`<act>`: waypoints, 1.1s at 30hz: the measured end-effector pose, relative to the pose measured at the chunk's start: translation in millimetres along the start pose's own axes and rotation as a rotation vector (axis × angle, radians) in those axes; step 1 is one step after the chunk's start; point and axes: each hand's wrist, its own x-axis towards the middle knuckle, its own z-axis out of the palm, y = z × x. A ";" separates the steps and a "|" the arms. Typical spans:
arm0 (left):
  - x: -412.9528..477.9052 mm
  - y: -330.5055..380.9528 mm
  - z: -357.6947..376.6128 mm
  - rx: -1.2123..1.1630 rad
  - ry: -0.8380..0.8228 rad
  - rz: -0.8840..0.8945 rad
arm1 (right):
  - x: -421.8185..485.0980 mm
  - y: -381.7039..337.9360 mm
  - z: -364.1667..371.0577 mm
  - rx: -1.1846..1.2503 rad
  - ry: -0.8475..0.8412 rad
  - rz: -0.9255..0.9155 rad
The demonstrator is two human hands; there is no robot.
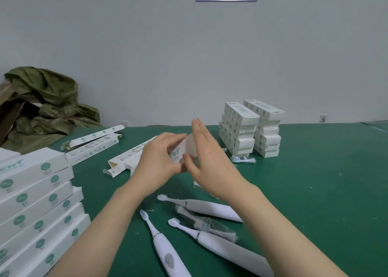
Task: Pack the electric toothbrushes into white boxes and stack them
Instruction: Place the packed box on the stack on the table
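A white box point(184, 148) with teal print is held above the green table point(315, 192), its end turned toward me. My left hand point(159, 161) grips it from the left, fingers curled round its side. My right hand point(207, 161) lies against the box's right end with straight fingers and the thumb under it. Three white electric toothbrushes lie below my hands: one point(163, 247) points away at the front, one point(220, 245) lies slanted on the right, one point(201, 207) rests behind them. A stack of packed white boxes point(249, 129) stands at the back right.
A tall pile of white boxes point(35, 205) fills the left front. Open empty boxes point(94, 144) lie at the back left of the table. Bagged brush heads point(207, 224) lie among the toothbrushes, another bag point(243, 159) by the far stack. An olive cloth point(50, 104) is heaped at far left.
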 end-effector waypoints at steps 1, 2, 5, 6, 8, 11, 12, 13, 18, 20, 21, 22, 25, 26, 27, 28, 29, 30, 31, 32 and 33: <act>1.8 -0.6 -5.4 0.051 -0.050 0.027 | 0.1 1.7 -6.0 -0.017 -0.041 -0.040; 3.4 -1.9 -10.1 0.089 -0.082 0.034 | 0.2 3.1 -10.9 -0.037 -0.090 -0.057; 7.6 -3.2 -15.7 0.150 -0.129 0.031 | 1.2 5.9 -20.3 -0.128 -0.144 -0.031; 7.4 -2.0 -13.8 0.189 -0.121 0.054 | 1.8 6.0 -22.2 -0.144 -0.107 -0.024; 6.9 -1.9 -7.5 0.265 -0.033 0.094 | 5.7 8.2 -26.7 -0.139 0.004 -0.012; 6.3 -10.4 -3.8 0.277 0.062 0.029 | 27.4 27.7 -42.9 -0.095 0.275 0.090; 5.8 -16.2 -3.1 0.286 0.012 -0.015 | 37.6 38.7 -51.7 -0.078 0.385 0.148; 5.2 -23.2 -2.0 0.310 -0.060 -0.064 | 47.6 51.2 -61.4 -0.054 0.485 0.213; -5.3 -55.3 9.3 0.365 -0.330 -0.279 | 79.2 115.0 -86.9 -0.009 0.662 0.495; -7.9 -66.0 12.0 0.395 -0.390 -0.338 | 82.4 131.5 -81.8 -0.056 0.627 0.569; -9.2 -70.4 12.7 0.402 -0.412 -0.368 | 82.1 137.4 -77.0 -0.069 0.596 0.599; -10.2 -74.2 13.4 0.406 -0.431 -0.390 | 81.6 142.1 -71.5 -0.074 0.568 0.628; -11.5 -81.1 15.4 0.404 -0.467 -0.415 | 81.0 150.1 -56.4 -0.083 0.531 0.689; -11.3 -82.0 16.1 0.401 -0.474 -0.416 | 81.7 150.1 -53.6 -0.090 0.536 0.703; -11.2 -82.6 16.5 0.401 -0.483 -0.415 | 82.6 149.2 -52.1 -0.097 0.541 0.712; -11.0 -83.2 16.8 0.404 -0.492 -0.412 | 84.4 148.2 -51.4 -0.104 0.540 0.715; -10.6 -83.7 17.0 0.407 -0.500 -0.409 | 86.0 147.6 -51.2 -0.109 0.530 0.716; -10.0 -83.7 17.1 0.409 -0.505 -0.406 | 87.1 146.9 -51.1 -0.118 0.510 0.722; -9.2 -82.9 16.9 0.409 -0.508 -0.406 | 87.5 145.7 -52.0 -0.138 0.481 0.729; -8.6 -81.6 16.6 0.405 -0.512 -0.407 | 87.2 143.9 -53.2 -0.179 0.448 0.733; -7.5 -80.1 16.3 0.402 -0.517 -0.408 | 85.9 141.1 -55.5 -0.237 0.426 0.728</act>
